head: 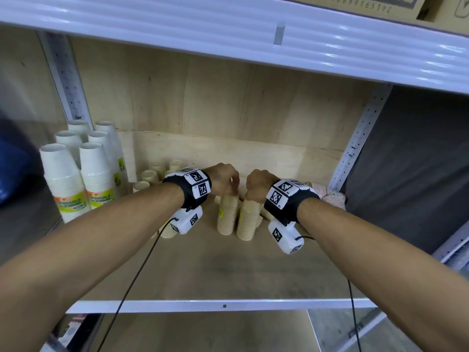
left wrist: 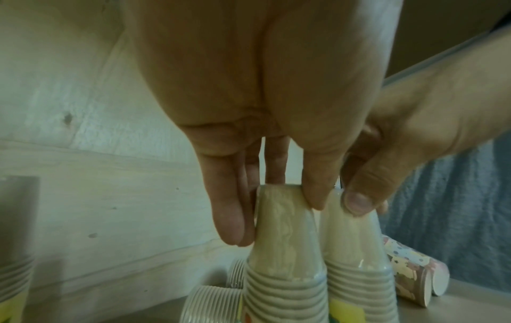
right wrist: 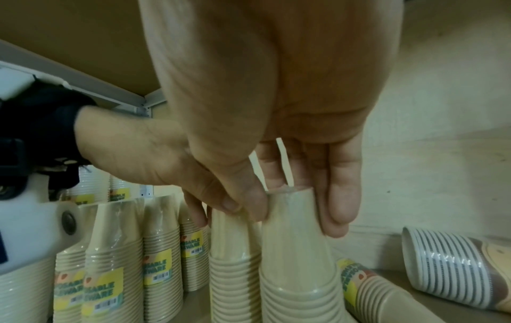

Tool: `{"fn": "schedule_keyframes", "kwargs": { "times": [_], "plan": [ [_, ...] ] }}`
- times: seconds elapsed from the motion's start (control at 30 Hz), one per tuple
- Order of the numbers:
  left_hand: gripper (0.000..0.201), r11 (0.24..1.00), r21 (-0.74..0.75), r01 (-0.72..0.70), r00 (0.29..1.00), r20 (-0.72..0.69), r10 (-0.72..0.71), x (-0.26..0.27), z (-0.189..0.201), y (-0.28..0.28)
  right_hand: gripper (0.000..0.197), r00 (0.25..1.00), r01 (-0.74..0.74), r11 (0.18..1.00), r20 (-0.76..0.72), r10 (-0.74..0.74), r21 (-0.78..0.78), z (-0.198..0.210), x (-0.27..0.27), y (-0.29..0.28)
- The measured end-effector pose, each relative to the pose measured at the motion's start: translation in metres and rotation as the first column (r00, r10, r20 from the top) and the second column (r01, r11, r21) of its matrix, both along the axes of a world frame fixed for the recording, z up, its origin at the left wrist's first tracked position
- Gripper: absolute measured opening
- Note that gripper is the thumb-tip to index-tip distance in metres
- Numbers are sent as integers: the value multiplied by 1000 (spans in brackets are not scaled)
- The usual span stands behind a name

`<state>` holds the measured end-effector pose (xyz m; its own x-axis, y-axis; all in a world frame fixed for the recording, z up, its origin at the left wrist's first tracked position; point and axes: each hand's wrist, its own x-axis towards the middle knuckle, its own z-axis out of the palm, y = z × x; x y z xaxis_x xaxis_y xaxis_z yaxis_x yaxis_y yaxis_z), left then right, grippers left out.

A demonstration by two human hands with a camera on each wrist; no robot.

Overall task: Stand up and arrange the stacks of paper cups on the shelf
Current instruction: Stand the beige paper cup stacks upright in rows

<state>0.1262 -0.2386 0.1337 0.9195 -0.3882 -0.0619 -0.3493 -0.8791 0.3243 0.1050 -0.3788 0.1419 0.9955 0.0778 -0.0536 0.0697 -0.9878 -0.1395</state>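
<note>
The job looks roughly half done. At 9 o'clock on the shelf (head: pixel 228 273) six white stacks (head: pixel 83 168) stand upright in a tight block of two rows, and just beside them, toward the back, a group of tan stacks (head: pixel 152 174) also stands, partly hidden behind the left wrist. In the middle two more tan stacks are upright and touching: the left stack (head: pixel 226 214) and the right stack (head: pixel 250 217). The left hand (head: pixel 223 180) pinches the top of the left stack between thumb and fingers; the wrist view shows the fingers (left wrist: pixel 235 207) down one side and the thumb on the other. The right hand (head: pixel 257 185) grips the top of the right stack the same way, its fingers (right wrist: pixel 340 196) curled over the upper cup. Both stacks seem to be just now set or steadied in place, judging by how the grips sit only at the very top.

Still to do: at 3 o'clock several stacks lie on their sides. A fallen tan stack (right wrist: pixel 387 295) lies just behind the right stack, and a patterned stack (right wrist: pixel 448 257) lies beyond it near the back wall; the head view shows these reddish patterned cups (head: pixel 327 194) against the right upright. How many lie there I cannot tell.

Each stack is sealed in a clear plastic sleeve, cups nested mouth-down, most with a yellow label. Above, a cardboard box (head: pixel 380 3) sits on the top shelf; its contents are hidden.
</note>
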Motion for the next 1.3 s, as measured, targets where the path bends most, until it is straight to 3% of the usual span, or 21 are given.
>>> {"fn": "schedule_keyframes", "kwargs": {
  "times": [0.03,0.13,0.2,0.27,0.37,0.57,0.77,0.97,1.07,1.3],
  "plan": [
    [31,1000,-3,-13,1000,9,13,1,-1,-1,8,999,-31,1000,-24,30,-7,0,-1,1],
    [36,999,-28,-19,1000,-4,19,2,-2,-1,35,995,-83,996,-65,82,-21,4,1,-4],
    [42,999,-36,7,1000,-21,-8,2,-2,-1,32,997,-70,997,-45,70,-17,4,1,-8],
    [43,999,-25,33,999,-27,-33,2,-1,0,17,999,-36,999,-12,35,-16,2,4,-5],
    [35,999,-10,37,999,-1,-37,4,-1,-1,31,998,36,999,54,-35,-34,-5,8,-2],
    [38,999,-45,9,1000,6,-8,6,-3,-3,38,996,-67,996,-57,63,-66,-4,13,-6],
    [36,999,-19,39,999,18,-39,5,-3,-4,36,994,68,994,93,-61,-83,-6,7,1],
    [32,999,-42,-11,999,32,13,6,-5,-7,38,993,-72,997,-95,68,-34,3,8,-8],
    [37,999,-22,24,999,36,-23,2,-2,-10,30,996,-59,998,-61,59,-9,3,4,-12],
    [31,1000,-15,11,999,45,-10,2,-2,-9,38,991,-70,997,-111,72,16,3,2,-9]
  ]
}}
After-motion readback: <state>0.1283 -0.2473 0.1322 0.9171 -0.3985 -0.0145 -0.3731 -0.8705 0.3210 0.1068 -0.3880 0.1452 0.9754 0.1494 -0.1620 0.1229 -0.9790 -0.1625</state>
